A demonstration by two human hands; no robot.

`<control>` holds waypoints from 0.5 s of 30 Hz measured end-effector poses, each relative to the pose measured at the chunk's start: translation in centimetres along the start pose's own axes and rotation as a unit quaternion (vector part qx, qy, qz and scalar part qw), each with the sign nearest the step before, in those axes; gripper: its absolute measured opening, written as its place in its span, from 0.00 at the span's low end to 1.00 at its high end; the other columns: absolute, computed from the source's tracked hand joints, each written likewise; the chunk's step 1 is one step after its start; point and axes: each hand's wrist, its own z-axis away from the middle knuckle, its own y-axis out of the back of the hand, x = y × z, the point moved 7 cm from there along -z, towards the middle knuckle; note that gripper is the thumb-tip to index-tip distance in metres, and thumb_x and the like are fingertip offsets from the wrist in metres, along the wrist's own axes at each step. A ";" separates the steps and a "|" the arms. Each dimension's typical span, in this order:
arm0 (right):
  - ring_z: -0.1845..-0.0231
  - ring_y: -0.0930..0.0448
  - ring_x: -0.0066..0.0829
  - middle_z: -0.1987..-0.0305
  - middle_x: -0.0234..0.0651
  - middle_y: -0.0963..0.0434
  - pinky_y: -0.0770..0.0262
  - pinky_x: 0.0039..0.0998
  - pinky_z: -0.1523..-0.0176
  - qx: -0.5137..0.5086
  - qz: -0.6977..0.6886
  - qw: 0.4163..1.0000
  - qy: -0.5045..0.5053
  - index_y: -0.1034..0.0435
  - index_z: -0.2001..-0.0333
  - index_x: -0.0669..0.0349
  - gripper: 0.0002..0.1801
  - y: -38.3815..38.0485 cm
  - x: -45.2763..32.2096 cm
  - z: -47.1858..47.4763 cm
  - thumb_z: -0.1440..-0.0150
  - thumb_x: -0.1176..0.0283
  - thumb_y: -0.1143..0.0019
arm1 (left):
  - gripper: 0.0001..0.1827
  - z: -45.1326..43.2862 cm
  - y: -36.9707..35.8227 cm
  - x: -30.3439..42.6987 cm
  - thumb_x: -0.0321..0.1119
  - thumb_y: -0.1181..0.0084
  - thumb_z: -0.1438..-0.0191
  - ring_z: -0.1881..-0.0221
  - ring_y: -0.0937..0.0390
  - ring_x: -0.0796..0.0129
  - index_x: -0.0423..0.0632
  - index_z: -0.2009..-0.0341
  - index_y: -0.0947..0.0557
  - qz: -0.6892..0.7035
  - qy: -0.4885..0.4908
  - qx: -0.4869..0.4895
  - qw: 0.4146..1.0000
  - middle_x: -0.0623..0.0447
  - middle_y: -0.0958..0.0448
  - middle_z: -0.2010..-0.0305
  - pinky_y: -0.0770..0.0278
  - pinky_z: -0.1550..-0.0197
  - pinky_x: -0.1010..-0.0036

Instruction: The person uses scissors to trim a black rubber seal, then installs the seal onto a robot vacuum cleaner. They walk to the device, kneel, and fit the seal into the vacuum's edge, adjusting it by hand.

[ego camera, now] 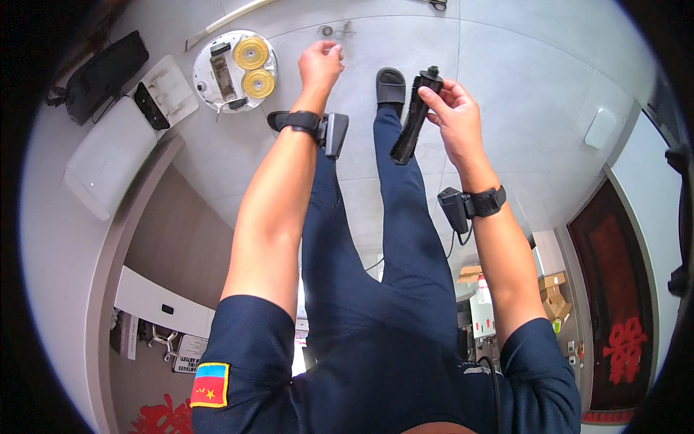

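My right hand point(452, 111) grips a black roller brush point(412, 122) near its upper end, with the brush slanting down over my right trouser leg. Over the floor to the left is my left hand point(321, 64), its fingers curled and the thumb near the index finger. Whether anything thin is pinched there, I cannot tell. Left of that hand a white robot vacuum cleaner point(211, 46) lies underside up. It shows two round yellow mop pads point(251, 52) and an open brush slot point(222, 76). Small dark tufts of hair or lint point(325, 31) lie just beyond my left hand.
A white docking station point(116, 154) stands at the left, with a black case-like object point(108, 76) beyond it. A pale pole point(230, 19) and scissor handles point(438, 5) lie at the far side. My slippered foot point(391, 87) is below the brush.
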 end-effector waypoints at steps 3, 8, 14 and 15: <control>0.66 0.24 0.13 0.65 0.26 0.21 0.31 0.18 0.64 0.010 -0.001 1.000 -0.009 0.28 0.56 0.59 0.17 0.7 0.9 -0.3 0.46 0.66 0.34 | 0.16 -1.5 0.1 -0.4 0.34 0.38 0.49 0.64 0.18 0.57 0.45 0.55 0.18 -0.142 -0.121 0.092 0.978 0.47 0.17 0.68 0.22 0.58 0.66; 0.65 0.25 0.13 0.65 0.24 0.21 0.31 0.18 0.64 0.015 -0.001 1.000 -0.007 0.28 0.57 0.58 0.16 1.3 1.6 -0.6 0.46 0.65 0.34 | 0.29 -3.4 0.7 -3.4 0.36 0.37 0.50 0.56 0.20 0.61 0.48 0.42 0.26 -0.196 -0.023 -0.026 0.980 0.45 0.19 0.54 0.24 0.54 0.70; 0.63 0.24 0.15 0.62 0.26 0.22 0.28 0.22 0.61 0.005 -0.036 0.999 -0.021 0.29 0.56 0.58 0.15 1.5 2.0 -0.6 0.44 0.66 0.36 | 0.27 -0.7 1.5 -3.4 0.44 0.40 0.47 0.52 0.22 0.59 0.48 0.44 0.25 -0.141 -0.095 -0.014 0.985 0.45 0.21 0.50 0.26 0.50 0.66; 0.62 0.23 0.16 0.61 0.27 0.22 0.27 0.23 0.60 -0.004 -0.064 0.998 -0.026 0.29 0.56 0.58 0.14 1.4 2.2 -0.5 0.43 0.66 0.38 | 0.27 0.3 0.9 -3.2 0.45 0.40 0.46 0.53 0.22 0.60 0.48 0.44 0.25 -0.127 -0.095 -0.056 0.986 0.46 0.21 0.50 0.26 0.51 0.66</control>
